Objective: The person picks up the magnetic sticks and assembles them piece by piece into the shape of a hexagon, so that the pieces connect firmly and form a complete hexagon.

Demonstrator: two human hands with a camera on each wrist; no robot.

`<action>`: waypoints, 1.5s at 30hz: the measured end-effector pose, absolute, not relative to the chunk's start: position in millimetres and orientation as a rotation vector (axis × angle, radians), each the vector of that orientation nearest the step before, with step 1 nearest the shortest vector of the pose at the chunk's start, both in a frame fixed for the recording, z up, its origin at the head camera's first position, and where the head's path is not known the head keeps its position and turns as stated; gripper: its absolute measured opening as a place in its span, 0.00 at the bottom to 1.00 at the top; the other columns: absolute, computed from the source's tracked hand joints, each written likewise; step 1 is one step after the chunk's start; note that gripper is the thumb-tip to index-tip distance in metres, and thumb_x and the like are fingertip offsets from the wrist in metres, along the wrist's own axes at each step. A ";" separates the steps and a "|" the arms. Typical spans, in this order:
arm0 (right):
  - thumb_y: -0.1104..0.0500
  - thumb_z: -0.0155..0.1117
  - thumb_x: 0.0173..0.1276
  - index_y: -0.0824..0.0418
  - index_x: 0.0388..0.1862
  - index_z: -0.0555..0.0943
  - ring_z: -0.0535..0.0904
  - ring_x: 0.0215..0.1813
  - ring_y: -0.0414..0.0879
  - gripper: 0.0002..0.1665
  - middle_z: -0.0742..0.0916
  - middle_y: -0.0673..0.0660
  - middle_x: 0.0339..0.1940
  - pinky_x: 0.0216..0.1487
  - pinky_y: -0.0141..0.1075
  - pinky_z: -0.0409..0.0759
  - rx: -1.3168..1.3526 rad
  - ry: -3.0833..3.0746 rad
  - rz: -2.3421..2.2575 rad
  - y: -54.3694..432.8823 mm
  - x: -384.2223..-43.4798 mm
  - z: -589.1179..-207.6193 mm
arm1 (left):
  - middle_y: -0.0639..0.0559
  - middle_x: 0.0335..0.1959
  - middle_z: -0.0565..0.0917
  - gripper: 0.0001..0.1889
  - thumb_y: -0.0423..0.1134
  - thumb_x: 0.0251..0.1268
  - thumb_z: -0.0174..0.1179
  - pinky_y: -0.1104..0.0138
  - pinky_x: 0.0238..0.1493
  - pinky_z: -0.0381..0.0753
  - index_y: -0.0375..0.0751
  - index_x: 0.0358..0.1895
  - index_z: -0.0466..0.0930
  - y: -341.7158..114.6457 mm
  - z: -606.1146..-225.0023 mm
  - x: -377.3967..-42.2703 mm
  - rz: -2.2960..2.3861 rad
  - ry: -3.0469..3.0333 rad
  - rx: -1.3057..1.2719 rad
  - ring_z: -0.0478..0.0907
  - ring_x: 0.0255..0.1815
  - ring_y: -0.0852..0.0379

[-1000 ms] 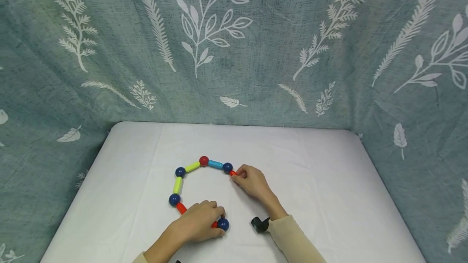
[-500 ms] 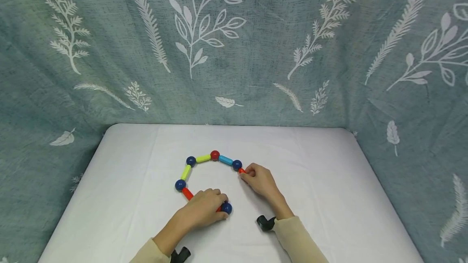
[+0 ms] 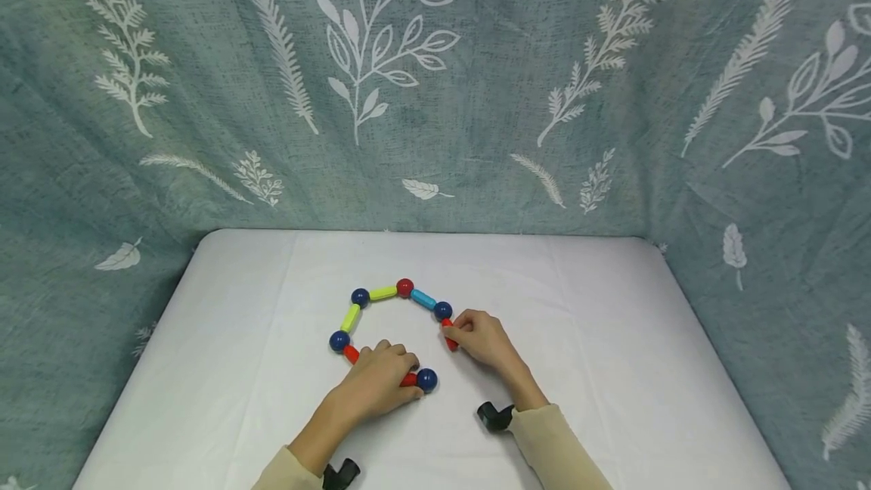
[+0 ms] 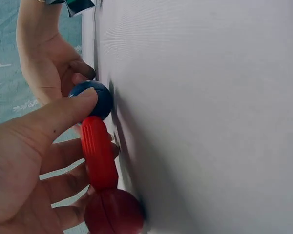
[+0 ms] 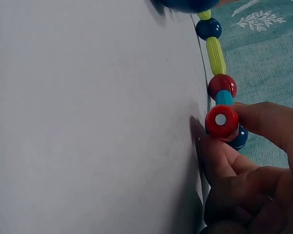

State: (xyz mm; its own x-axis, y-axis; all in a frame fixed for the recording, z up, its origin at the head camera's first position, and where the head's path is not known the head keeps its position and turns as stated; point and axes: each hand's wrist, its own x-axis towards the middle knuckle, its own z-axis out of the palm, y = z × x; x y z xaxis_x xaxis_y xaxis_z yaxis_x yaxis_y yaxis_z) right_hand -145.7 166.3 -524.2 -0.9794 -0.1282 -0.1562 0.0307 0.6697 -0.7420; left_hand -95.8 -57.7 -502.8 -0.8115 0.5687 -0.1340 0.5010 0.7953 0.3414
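A chain of magnetic rods and balls curves across the white table. My left hand point(image 3: 381, 380) reaches over its near part, thumb against the blue end ball point(image 4: 103, 103) with a ridged red rod point(image 4: 98, 151) joined to it. Behind that rod comes a red ball point(image 4: 115, 214), covered by the hand in the head view. On the other side, my right hand point(image 3: 485, 340) pinches another red rod point(image 5: 221, 123) between thumb and fingers. That rod's far end meets a blue ball point(image 3: 443, 311); its free end, with a pale round centre, points toward the left hand's ball across a gap.
The chain's back runs through a light blue rod point(image 3: 423, 299), a red ball point(image 3: 404, 288), yellow-green rods point(image 3: 383, 293) and blue balls point(image 3: 360, 297). Dark wrist cameras point(image 3: 494, 416) jut from both sleeves. A patterned green curtain point(image 3: 476, 97) hangs behind the table.
The chain has shifted away from me and to the right, with some camera movement too. The right hand's red rod has swung so its free end points toward me.
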 end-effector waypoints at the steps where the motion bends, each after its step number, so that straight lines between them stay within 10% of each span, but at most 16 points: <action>1: 0.50 0.70 0.66 0.57 0.32 0.83 0.72 0.24 0.42 0.12 0.82 0.47 0.20 0.26 0.35 0.67 -0.076 2.682 -1.199 165.6 -145.4 -524.7 | 0.54 0.43 0.83 0.22 0.58 0.60 0.69 0.57 0.40 0.73 0.47 0.49 0.86 -58.7 -502.8 -95.7 0.434 2.758 0.830 0.72 0.40 0.55; 16: 0.45 0.71 0.65 0.59 0.31 0.82 0.71 0.09 0.42 0.18 0.81 0.53 0.14 0.14 0.31 0.66 -0.004 2.483 -1.335 150.3 -136.9 -522.2 | 0.57 0.36 0.80 0.16 0.56 0.62 0.68 0.56 0.40 0.70 0.48 0.42 0.86 -58.7 -505.2 -97.2 0.466 2.797 0.828 0.70 0.38 0.55; 45: 0.46 0.68 0.68 0.60 0.35 0.80 0.73 0.13 0.42 0.18 0.85 0.52 0.22 0.18 0.32 0.68 -0.076 2.556 -1.348 148.7 -135.2 -526.3 | 0.55 0.42 0.82 0.15 0.53 0.64 0.68 0.58 0.41 0.69 0.49 0.47 0.86 -74.8 -504.1 -92.4 0.573 2.925 0.745 0.73 0.45 0.52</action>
